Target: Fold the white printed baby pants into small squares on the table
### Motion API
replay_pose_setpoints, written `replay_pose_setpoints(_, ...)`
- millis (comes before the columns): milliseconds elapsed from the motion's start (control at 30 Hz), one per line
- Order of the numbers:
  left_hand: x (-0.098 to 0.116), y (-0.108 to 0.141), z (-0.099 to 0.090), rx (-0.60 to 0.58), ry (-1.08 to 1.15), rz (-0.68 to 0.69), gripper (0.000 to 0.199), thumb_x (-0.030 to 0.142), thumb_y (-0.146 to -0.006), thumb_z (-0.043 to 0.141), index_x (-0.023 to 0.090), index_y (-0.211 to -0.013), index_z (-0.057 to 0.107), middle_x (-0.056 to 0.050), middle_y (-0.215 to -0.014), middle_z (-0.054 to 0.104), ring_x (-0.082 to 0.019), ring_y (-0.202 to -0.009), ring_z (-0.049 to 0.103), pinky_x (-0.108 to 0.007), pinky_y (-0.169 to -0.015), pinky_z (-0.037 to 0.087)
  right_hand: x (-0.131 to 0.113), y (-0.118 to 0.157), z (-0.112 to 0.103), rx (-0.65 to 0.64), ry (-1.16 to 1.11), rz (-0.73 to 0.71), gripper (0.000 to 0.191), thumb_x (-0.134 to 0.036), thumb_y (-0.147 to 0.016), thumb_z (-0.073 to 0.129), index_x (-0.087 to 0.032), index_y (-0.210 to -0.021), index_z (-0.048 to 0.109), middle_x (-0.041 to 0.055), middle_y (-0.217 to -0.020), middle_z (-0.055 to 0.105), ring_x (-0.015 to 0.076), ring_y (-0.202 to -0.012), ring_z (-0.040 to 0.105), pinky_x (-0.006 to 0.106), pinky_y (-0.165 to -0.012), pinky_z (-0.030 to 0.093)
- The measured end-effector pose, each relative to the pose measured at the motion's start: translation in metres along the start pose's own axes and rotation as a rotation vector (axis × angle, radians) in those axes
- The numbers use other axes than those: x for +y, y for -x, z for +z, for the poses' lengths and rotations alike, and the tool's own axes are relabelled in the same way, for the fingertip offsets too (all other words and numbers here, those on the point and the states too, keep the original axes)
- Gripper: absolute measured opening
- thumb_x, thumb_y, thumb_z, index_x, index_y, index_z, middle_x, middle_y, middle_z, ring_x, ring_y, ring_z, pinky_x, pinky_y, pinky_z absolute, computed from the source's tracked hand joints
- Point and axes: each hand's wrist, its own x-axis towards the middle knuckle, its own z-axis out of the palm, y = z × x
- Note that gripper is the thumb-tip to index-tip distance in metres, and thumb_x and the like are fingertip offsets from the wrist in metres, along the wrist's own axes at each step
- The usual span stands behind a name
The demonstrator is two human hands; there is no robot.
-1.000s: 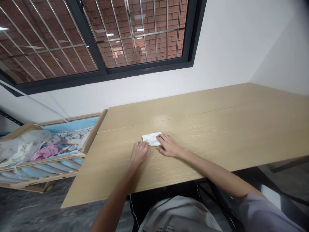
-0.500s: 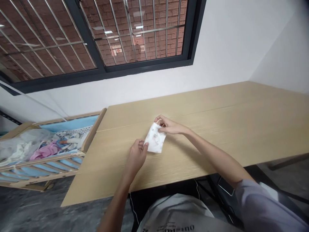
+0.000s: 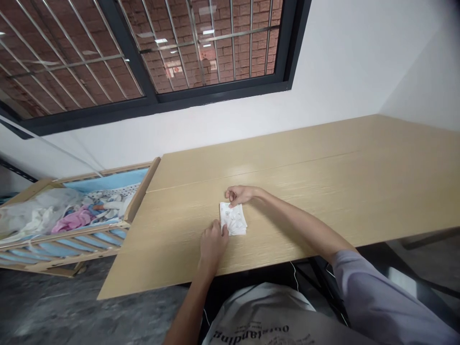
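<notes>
a room in a home, set up for a baby: a pale wooden slatted crib point(image 3: 72, 238) with blue padding and heaped soft baby clothes point(image 3: 74, 220) stands at nine o'clock, and a dark-framed barred window point(image 3: 215, 94) looks onto a red brick wall point(image 3: 223, 57) at twelve o'clock.

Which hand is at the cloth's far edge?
The right hand, with the lilac sleeve, at the far edge of the white printed cloth; the left hand is at the near edge.

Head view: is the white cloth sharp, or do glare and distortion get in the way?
Head view: the white cloth, left hand and right hand look sharp, though the cloth's print is too small to read; glare stays in the window glass, a faint sheen lies on the wooden table beyond the cloth, and wide-angle distortion slants the edges.
</notes>
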Motion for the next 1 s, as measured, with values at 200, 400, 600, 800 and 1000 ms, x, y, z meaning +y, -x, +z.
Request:
replay_pose_setpoints(200,0.004,0.002,-0.003,0.015,-0.163,-0.005,0.025,0.034,-0.101,0.045,0.017,-0.107,0.062,-0.01,-0.095,0.076,-0.027,-0.087,0.072,-0.033,-0.072,0.047,0.01,0.004,-0.006,0.027,0.155,0.013,0.061,-0.044,-0.064,0.089,-0.016,-0.109,0.058,0.0017,-0.086,0.064,0.014,-0.069,0.058,0.025,-0.06,0.045)
replay_pose_setpoints(400,0.015,0.027,-0.005,0.237,-0.214,0.158,0.036,0.036,-0.101,0.041,0.011,-0.11,0.065,-0.018,-0.107,0.07,-0.032,-0.103,0.065,-0.043,-0.088,0.049,-0.04,0.037,0.017,0.236,0.389,-0.319,0.042,-0.028,-0.088,0.07,-0.014,-0.125,0.057,0.0129,-0.116,0.064,0.0232,-0.104,0.063,0.038,-0.092,0.051)
replay_pose_setpoints(600,0.031,0.061,0.037,0.278,-0.151,0.314,0.054,0.041,-0.098,0.047,0.002,-0.133,0.06,-0.027,-0.133,0.062,-0.042,-0.127,0.054,-0.054,-0.1,0.046,-0.081,0.089,0.081,0.045,0.473,-0.601,0.048,-0.037,-0.104,0.046,-0.024,-0.15,0.046,0.0099,-0.157,0.045,0.025,-0.146,0.039,0.048,-0.121,0.028)
replay_pose_setpoints(800,0.033,0.066,0.047,0.165,-0.047,0.281,0.045,0.039,-0.099,0.045,0.012,-0.123,0.071,-0.024,-0.123,0.069,-0.042,-0.123,0.058,-0.058,-0.103,0.043,-0.046,0.092,0.101,-0.101,0.337,-0.545,0.059,-0.041,-0.102,0.049,-0.018,-0.156,0.041,0.0103,-0.162,0.034,0.0241,-0.153,0.028,0.043,-0.128,0.013)
replay_pose_setpoints(1000,0.033,0.064,0.04,0.2,-0.115,0.284,0.05,0.041,-0.1,0.042,0.01,-0.133,0.063,-0.023,-0.137,0.062,-0.038,-0.135,0.051,-0.053,-0.108,0.042,-0.033,0.077,0.082,-0.095,0.341,-0.391,0.057,-0.044,-0.103,0.048,-0.022,-0.155,0.043,0.0041,-0.164,0.031,0.0211,-0.154,0.025,0.041,-0.128,0.009)
